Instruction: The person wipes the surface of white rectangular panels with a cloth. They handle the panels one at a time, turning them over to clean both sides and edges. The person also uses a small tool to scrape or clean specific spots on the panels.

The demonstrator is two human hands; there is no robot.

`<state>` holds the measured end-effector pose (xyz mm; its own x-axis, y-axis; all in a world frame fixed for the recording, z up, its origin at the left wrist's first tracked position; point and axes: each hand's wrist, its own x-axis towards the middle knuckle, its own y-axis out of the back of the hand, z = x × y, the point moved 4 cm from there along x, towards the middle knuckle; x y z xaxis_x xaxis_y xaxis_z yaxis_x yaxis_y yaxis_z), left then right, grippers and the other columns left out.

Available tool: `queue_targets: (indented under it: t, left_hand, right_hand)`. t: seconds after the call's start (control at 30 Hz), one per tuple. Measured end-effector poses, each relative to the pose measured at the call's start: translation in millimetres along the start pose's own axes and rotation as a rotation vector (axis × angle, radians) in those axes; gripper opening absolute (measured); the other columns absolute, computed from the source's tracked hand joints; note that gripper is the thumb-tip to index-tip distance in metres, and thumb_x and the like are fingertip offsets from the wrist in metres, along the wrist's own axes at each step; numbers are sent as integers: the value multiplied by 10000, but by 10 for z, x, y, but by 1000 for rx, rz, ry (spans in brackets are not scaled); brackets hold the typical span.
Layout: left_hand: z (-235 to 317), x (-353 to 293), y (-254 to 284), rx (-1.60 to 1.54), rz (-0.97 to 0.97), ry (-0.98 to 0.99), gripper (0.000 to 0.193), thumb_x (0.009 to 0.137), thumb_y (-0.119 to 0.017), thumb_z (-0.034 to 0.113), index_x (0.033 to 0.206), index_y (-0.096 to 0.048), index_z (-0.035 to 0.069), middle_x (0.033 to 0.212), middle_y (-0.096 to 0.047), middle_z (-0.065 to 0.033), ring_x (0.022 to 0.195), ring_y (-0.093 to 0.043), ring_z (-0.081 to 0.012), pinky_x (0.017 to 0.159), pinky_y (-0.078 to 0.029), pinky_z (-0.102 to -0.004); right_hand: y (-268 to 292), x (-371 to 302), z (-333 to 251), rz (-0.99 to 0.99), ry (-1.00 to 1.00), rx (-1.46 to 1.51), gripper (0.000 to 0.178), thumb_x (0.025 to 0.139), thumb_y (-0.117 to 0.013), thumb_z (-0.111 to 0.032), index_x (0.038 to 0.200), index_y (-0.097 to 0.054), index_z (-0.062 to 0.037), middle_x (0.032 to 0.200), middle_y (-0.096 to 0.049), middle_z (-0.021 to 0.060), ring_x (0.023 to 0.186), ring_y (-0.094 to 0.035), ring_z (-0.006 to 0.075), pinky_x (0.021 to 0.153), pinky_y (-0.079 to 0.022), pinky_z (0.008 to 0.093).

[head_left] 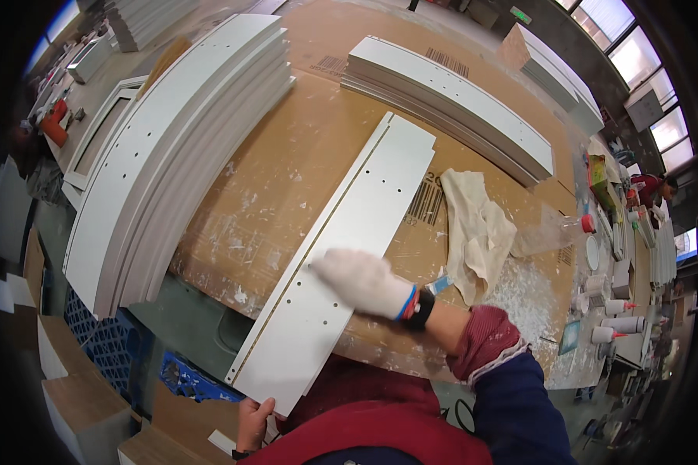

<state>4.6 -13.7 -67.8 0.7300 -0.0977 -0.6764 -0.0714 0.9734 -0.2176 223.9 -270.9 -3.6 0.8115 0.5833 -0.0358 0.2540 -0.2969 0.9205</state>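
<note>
A long white board (341, 240) with drilled holes and a narrow groove along its left edge lies slantwise across the cardboard-covered table, its near end reaching past the table edge toward me. My left hand (253, 422), bare, grips that near end with the thumb at the board's edge. My right hand (364, 283), in a white knit glove, rests on the middle of the board, fingers bunched together close to the groove. Whatever those fingers hold, if anything, is hidden. Right of the board lies a crumpled cream cloth (477, 232).
Stacked white boards stand at the left (186, 155) and far right (450, 97). A clear bottle with a red cap (551, 232) lies beyond the cloth. Blue crates (105, 333) and cardboard boxes (89, 403) are below at left. Another person (651, 186) is at the far right.
</note>
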Motion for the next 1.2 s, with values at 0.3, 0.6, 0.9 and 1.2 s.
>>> queue_targets:
  t: [0.3, 0.6, 0.9, 1.2]
  left_hand:
    - [-240, 10, 263, 9, 73, 21, 275, 849, -626, 188, 1021, -603, -26, 856, -656, -82, 706, -615, -148, 635, -488, -292]
    - [-532, -69, 719, 237, 170, 146, 228, 877, -588, 174, 987, -623, -22, 799, -656, -57, 636, -584, -109, 573, -465, -278]
    - [-372, -36, 607, 226, 106, 188, 220, 892, -560, 148, 992, -613, -40, 838, -653, -85, 707, -605, -121, 644, -485, -278]
    - [-495, -90, 752, 310, 148, 250, 170, 881, -555, 123, 900, -633, -27, 733, -635, -45, 627, -590, -108, 579, -478, -273]
  right_hand:
    - [1180, 190, 2907, 402, -756, -267, 199, 886, -485, -220, 942, -614, -79, 948, -640, 171, 915, -608, 343, 793, -486, 428]
    - [502, -113, 989, -59, 104, 0, 165, 832, -542, -139, 994, -575, -143, 794, -566, 74, 736, -607, 258, 611, -503, 366]
    - [1157, -244, 2874, 464, -643, -218, 147, 866, -566, -83, 1001, -609, -43, 896, -620, 156, 821, -614, 299, 717, -489, 336]
    - [848, -192, 1878, 276, -91, 117, 234, 794, -561, 40, 1005, -599, -56, 857, -614, 90, 797, -620, 213, 707, -500, 305]
